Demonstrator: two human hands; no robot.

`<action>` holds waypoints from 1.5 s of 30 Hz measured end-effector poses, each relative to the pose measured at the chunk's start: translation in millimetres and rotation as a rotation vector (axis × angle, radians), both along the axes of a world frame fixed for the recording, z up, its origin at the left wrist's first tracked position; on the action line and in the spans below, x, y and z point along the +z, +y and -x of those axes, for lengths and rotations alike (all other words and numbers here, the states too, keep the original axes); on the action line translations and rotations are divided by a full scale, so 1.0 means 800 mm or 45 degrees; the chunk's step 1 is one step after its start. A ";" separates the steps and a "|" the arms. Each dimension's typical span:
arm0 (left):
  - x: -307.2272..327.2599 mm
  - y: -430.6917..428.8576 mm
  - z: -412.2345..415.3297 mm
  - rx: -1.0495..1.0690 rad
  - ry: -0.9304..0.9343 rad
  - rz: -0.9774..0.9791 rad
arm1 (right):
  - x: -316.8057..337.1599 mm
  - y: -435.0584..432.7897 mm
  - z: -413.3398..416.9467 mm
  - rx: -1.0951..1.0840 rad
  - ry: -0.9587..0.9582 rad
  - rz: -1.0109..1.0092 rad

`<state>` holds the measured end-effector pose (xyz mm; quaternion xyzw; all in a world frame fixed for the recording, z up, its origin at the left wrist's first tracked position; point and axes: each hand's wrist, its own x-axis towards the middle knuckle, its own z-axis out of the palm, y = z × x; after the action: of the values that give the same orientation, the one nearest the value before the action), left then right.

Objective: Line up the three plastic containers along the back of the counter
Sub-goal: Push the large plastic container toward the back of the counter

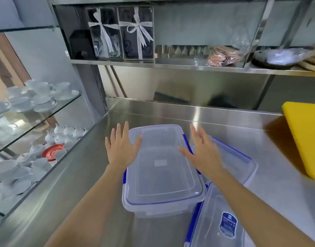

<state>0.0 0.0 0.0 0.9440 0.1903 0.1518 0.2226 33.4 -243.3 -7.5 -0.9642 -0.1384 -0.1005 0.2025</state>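
Containers: the large lidded container (162,168) sits between your hands. Your left hand (122,148) and right hand (203,154) flank it, fingers spread, gripping nothing. A second container (240,161) lies under your right hand, a third container (217,221) beneath that forearm.

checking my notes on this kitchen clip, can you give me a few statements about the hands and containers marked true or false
1. Both hands are open, left hand and right hand. True.
2. The big container between them has its lid off. False: the lid is on.
3. A yellow board stands at the right. True.
4. The containers already sit against the counter's back edge. False: they are near the front.
5. The container with the blue label is far left. False: it is front right.
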 end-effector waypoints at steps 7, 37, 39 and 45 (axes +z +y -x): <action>-0.011 0.022 0.011 0.062 0.521 0.435 | -0.017 -0.001 0.013 -0.049 0.350 0.044; -0.019 0.116 -0.100 -0.376 0.680 0.136 | -0.029 0.074 -0.084 0.565 0.954 -0.519; -0.019 0.125 -0.118 -0.342 0.594 -0.031 | -0.030 0.089 -0.105 0.548 0.915 -0.515; -0.035 0.139 -0.139 -0.355 0.419 -0.323 | -0.042 0.121 -0.154 0.469 0.852 -0.528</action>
<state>111.2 111.4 -28.3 0.9935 0.0713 -0.0136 0.0872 156.9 -146.7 -40.9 -0.8417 -0.2118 0.2298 0.4403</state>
